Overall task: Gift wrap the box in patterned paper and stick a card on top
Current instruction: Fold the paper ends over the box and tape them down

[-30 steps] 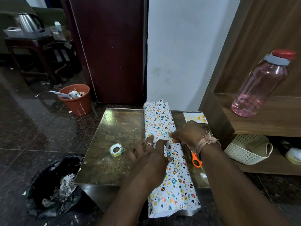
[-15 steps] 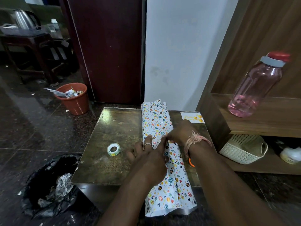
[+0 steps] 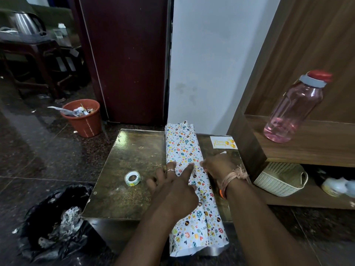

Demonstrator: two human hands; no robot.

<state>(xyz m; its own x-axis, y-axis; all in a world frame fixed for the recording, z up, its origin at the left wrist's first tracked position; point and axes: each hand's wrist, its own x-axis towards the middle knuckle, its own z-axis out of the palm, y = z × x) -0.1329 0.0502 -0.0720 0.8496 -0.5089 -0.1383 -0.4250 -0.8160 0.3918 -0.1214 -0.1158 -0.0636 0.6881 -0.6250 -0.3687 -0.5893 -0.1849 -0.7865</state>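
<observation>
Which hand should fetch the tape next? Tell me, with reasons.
Probably the left hand: the tape roll lies on its side of the wrapped box, nearby. The right hand would have to cross the paper.

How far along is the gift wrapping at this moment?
Done: the patterned paper is folded round the box lengthwise. In hand: the left hand presses straight fingers on the seam while the right hand holds the paper's right side. Left: both ends are open, the tape roll lies unused, and the card waits on the table.
</observation>
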